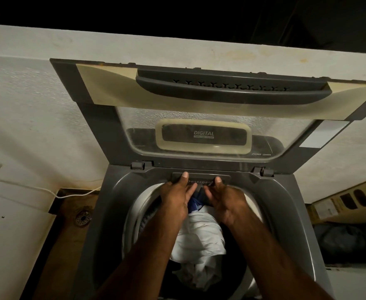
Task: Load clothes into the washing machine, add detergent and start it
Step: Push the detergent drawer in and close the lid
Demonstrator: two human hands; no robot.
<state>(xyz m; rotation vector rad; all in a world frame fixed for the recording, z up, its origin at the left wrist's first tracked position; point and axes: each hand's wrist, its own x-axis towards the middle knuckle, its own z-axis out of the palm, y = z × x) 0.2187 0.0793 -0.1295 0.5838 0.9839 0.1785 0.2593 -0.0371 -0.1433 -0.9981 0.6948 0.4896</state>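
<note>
A grey top-loading washing machine (112,191) stands in front of me with its lid (199,94) raised against the wall. White and blue clothes (197,241) lie in the drum. At the back rim is a dark drawer marked "Detergent" (199,178). My left hand (175,198) has its thumb on the drawer's front and its fingers curled under the drawer's edge. Just to the right, my right hand (223,200) holds the same edge, thumb on top. Both hands grip the drawer front. Whether the drawer is slid out I cannot tell.
A white wall (37,115) rises behind the machine. A white cable (73,194) runs along its foot on the left, above a brown floor with a round drain (83,218). To the right lie a cardboard box (340,204) and a dark bag (346,241).
</note>
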